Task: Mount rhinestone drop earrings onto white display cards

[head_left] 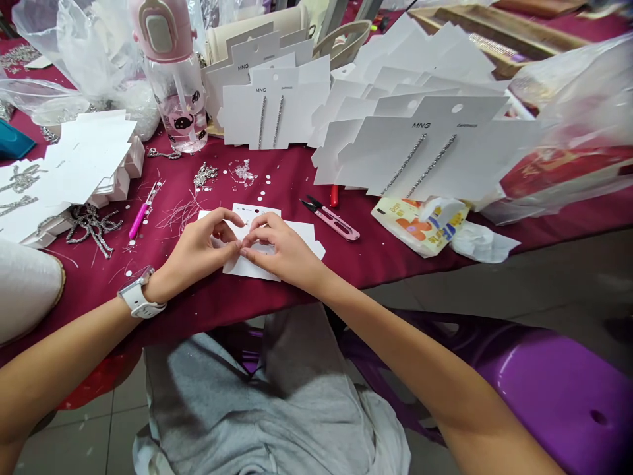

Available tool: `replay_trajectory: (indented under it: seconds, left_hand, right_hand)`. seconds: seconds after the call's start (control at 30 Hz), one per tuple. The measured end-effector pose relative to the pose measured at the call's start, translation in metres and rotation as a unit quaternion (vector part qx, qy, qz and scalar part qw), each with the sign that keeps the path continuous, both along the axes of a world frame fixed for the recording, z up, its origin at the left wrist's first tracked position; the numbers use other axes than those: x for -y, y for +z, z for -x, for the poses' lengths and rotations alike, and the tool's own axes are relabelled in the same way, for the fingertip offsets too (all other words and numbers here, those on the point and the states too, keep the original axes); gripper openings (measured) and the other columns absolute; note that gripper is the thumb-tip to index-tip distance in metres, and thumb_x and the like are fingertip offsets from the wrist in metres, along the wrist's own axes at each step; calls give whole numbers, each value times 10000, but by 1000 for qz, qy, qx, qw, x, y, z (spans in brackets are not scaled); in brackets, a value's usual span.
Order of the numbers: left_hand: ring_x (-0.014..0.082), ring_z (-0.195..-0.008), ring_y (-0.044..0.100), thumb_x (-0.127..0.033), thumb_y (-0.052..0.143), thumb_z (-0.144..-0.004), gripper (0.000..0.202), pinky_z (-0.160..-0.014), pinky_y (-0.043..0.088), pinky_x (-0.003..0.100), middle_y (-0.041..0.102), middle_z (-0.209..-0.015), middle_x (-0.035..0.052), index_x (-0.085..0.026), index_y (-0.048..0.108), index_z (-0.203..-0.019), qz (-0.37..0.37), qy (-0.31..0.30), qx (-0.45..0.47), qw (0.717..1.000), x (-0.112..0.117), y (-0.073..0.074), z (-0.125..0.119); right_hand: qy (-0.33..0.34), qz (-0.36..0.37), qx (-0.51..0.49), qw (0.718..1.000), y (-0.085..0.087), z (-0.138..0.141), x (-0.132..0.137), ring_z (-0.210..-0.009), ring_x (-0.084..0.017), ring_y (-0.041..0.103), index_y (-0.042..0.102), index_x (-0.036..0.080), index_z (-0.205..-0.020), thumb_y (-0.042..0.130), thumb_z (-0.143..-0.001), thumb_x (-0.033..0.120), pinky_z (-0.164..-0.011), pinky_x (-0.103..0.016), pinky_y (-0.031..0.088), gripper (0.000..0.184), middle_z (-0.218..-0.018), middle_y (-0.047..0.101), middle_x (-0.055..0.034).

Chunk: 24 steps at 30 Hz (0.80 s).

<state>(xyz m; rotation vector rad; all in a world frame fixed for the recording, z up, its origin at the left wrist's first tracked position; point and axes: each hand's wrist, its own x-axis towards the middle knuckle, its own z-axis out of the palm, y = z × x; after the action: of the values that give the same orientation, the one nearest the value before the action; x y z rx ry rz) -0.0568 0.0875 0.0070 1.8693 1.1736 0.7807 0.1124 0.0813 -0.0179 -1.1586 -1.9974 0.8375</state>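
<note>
A white earring card [301, 235] lies flat on the dark red tablecloth [376, 257] near the table's front edge. My left hand [200, 251], with a white watch on the wrist, and my right hand [279, 249] rest on the card. The fingertips of both hands are pinched together at the card's middle. Whatever small thing they pinch is hidden by the fingers. Pink thread snips [332, 218] lie just right of the card.
Stacks of white cards with silver strip earrings stand behind, at centre [274, 112] and right [425, 142]. A pink-capped water bottle [173, 72], a pink tool [141, 214], silver chains [93, 227], a snack wrapper [420, 224], plastic bags and a purple stool [554, 389] are around.
</note>
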Motion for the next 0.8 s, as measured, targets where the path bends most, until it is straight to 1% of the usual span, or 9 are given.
replay_trajectory:
  seconds: [0.2,0.47,0.67,0.8]
  left_hand:
    - [97,-572,548,-209,599,-681,259,-556,417,213,606,-642,-7,-148,531,-923,39,6,33,999,-2,-1,-2]
    - [97,-557,541,-243,632,-659,270,-523,403,207,587,-626,-5,-135,538,-888,50,19,52,997,-2,1,-3]
    - [97,-580,539,-226,617,-662,249,-548,402,204,580,-617,-11,-136,538,-881,37,22,39,998,-2,-1,-3]
    - [91,-573,533,-191,590,-663,233,-550,400,202,581,-621,-17,-141,530,-883,31,19,33,999,-3,-2,-2]
  right_hand:
    - [1,-13,24,1000,1,1,3,-932,-167,493,587,171,-787,545,-790,221,-869,-341,406,66,-964,491,-66]
    - [-1,-23,45,999,4,4,4,-873,-164,486,586,175,-818,500,-799,198,-834,-335,398,91,-898,507,-51]
    - [-13,-43,28,999,1,4,4,-835,-149,494,598,178,-831,494,-811,208,-792,-304,403,110,-848,516,-37]
    - [-20,-74,28,997,0,3,5,-812,-145,501,604,169,-824,491,-823,215,-767,-286,407,122,-813,546,-32]
